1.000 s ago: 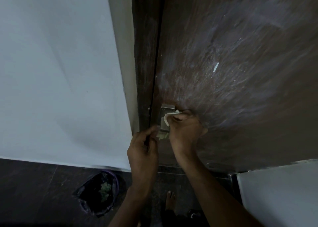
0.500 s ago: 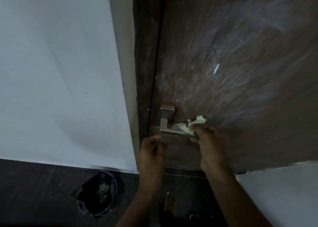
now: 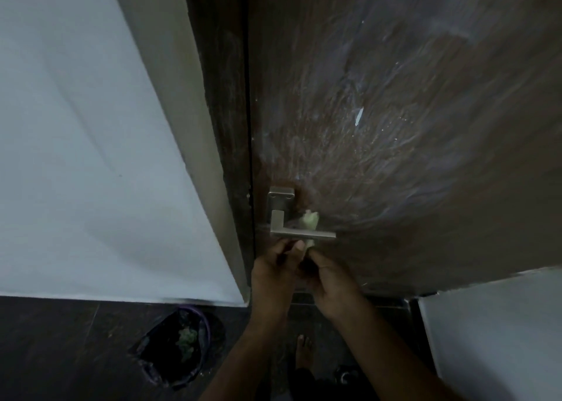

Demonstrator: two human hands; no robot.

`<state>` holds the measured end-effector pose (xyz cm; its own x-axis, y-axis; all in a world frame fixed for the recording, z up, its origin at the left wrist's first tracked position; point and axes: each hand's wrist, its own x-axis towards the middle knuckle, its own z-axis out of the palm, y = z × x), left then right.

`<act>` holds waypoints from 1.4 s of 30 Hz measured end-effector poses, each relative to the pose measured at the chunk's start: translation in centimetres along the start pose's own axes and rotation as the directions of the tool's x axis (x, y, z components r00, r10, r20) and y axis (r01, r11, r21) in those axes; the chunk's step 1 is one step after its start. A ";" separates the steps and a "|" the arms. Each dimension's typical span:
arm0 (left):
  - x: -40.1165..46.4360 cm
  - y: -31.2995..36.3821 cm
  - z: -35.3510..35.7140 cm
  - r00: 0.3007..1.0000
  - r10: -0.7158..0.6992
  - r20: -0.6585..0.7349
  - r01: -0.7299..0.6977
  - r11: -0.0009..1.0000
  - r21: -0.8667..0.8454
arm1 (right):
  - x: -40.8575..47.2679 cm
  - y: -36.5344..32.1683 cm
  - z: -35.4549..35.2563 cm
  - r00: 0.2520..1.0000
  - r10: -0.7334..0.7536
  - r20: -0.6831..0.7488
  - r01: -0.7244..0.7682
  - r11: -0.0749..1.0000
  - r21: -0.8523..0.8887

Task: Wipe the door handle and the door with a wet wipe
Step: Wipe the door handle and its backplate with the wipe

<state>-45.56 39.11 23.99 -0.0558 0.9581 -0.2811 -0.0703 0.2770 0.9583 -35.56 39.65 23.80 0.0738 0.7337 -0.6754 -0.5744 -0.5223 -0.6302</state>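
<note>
Status: handle work in progress, door panel looks partly done.

Door (image 3: 410, 126): dark brown wood-grain panel, matte, carries broad pale streaks fanning up and right from the handle area. I read those as wipe smears or residue, so the panel seems to have had a pass, but the haze says it's not clean. One small white fleck (image 3: 359, 117) sits mid-panel. Lower strip of the door near the floor looks darker and unstreaked, probably untouched.

Door handle (image 3: 302, 234): brushed-metal lever, square section, L-shaped, on a square backplate (image 3: 281, 198) with two screws visible. Flat faces and sharp corners, so the underside and the inside corner need separate strokes.

Wet wipe (image 3: 309, 221): pale greenish, crumpled into a wad, draped over the lever bar near its middle, part above the bar, a bit showing below it.

Hands: both just below the lever, touching each other. Right hand (image 3: 330, 282) has fingers curled, pinching the lower end of the wipe. Left hand (image 3: 273, 274) is curled too, thumb up against the wipe's lower end under the bar; whether it actually grips the wipe I cannot tell.

Rest: dark door frame (image 3: 225, 126) left of the panel, white wall (image 3: 76, 126) beyond it, dark tiled floor (image 3: 60, 355), lined bin (image 3: 179, 349) with scraps inside, one bare foot (image 3: 304, 355) near bottom centre.
</note>
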 end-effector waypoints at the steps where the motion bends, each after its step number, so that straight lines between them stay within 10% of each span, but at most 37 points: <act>1: 0.1 -0.2 -0.1 0.999 0.038 -0.004 -0.038 0.996 0.081 | 0.1 0.2 0.1 1.000 -0.018 0.002 0.018 0.999 -0.041; 18: 2.3 0.1 -1.6 0.973 0.114 -0.201 -0.029 0.924 0.381 | 2.7 -0.5 -0.8 0.975 0.007 0.223 -0.026 0.996 0.086; 35: 0.9 1.4 -2.1 0.892 0.112 -0.438 -0.063 0.990 0.125 | 3.8 -3.4 0.3 0.994 0.044 0.096 -0.074 0.941 0.330; 42: 1.0 3.4 -2.2 0.870 0.352 -0.344 -0.245 0.916 0.318 | 2.9 -7.7 1.2 0.999 0.032 0.021 -0.025 0.958 -0.285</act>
<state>-48.02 40.82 26.84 -0.4161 0.9062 0.0751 0.2657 0.0422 0.9631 -31.91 46.36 27.20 0.0386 0.7253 -0.6873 -0.3200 -0.6427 -0.6961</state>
